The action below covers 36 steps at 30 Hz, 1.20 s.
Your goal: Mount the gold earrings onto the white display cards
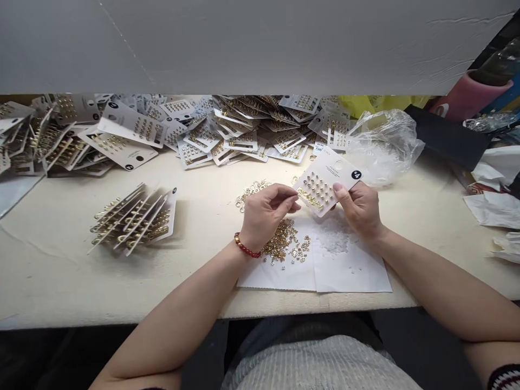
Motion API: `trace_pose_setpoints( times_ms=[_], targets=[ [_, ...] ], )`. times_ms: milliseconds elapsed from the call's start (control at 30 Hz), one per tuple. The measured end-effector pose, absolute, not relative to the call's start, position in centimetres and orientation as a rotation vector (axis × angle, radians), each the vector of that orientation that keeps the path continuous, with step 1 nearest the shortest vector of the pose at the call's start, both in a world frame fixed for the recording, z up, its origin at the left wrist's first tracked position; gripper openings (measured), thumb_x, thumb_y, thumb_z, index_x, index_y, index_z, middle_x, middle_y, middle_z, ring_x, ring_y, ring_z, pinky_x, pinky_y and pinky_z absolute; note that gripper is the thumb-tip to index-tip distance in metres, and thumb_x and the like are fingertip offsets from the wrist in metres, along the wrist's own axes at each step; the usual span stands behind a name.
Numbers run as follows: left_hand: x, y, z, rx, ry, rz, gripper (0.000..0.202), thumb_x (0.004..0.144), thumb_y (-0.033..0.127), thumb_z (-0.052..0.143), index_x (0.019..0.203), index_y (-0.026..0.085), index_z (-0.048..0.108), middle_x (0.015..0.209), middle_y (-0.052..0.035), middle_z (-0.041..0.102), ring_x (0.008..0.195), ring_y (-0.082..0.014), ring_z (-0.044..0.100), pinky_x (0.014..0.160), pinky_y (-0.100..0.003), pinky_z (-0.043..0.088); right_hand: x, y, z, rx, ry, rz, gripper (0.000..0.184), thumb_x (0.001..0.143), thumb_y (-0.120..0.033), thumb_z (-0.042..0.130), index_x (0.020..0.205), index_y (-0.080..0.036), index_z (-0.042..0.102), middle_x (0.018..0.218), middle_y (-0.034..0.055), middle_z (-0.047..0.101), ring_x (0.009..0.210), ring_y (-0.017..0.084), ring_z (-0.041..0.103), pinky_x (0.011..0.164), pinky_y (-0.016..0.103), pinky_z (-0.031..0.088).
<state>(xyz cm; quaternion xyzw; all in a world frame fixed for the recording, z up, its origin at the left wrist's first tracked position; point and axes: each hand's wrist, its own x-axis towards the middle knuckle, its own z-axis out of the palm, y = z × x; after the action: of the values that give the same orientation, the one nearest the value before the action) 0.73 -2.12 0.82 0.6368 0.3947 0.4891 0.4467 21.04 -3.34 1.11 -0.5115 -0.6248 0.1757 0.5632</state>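
Observation:
My right hand grips an earring card by its right edge, thumb on the front. Rows of small studs sit on the card, with larger gold pieces along its lower left edge. Close to that edge, my left hand has its thumb and fingers pinched together; what is between them, if anything, cannot be made out. Below it lies a heap of small gold studs on white paper. Tiny clear earring backs are spread on the same paper, under my right hand. Small gold rings lie behind my left hand.
A stack of filled earring cards stands to the left. Many more carded earrings are piled along the back beneath a grey panel. A clear plastic bag, a black sheet and a pink cylinder are at the right.

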Motion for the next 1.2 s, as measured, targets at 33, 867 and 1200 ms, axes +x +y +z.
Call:
trace_pose_setpoints(
  times_ms=[33,867,1200],
  targets=[
    [0.9,-2.2,0.8,1.573,0.986,1.217,0.004,0.085,0.022,0.071,0.088,0.021,0.073,0.079,-0.0021,0.075,0.07,-0.014,0.075,0.068,-0.028,0.067,21.0,-3.4,1.2,-1.198,-1.486,0.429,0.046,0.089,-0.051,0.059,0.056,-0.019,0.055,0.052,0.0011,0.059,0.046,0.011,0.052,0.04,0.023,0.041],
    [1.2,-2.0,0.9,2.134,1.152,1.215,0.009,0.087,0.014,0.063,0.084,0.02,0.068,0.081,-0.0032,0.071,0.073,-0.0145,0.066,0.066,-0.03,0.059,20.6,-4.0,1.2,-1.076,-1.675,0.42,0.045,0.094,-0.037,0.057,0.053,-0.018,0.056,0.05,0.0004,0.058,0.04,0.009,0.048,0.036,0.021,0.037],
    [1.4,-1.9,0.6,1.26,0.921,1.095,0.027,0.087,0.047,0.063,0.082,0.022,0.066,0.082,-0.0059,0.071,0.075,-0.0202,0.071,0.064,-0.037,0.064,20.8,-4.8,2.3,-0.734,-1.945,0.441,0.038,0.099,-0.04,0.047,0.128,-0.02,0.062,0.089,0.0061,0.066,0.079,0.016,0.063,0.069,0.034,0.056]
  ],
)
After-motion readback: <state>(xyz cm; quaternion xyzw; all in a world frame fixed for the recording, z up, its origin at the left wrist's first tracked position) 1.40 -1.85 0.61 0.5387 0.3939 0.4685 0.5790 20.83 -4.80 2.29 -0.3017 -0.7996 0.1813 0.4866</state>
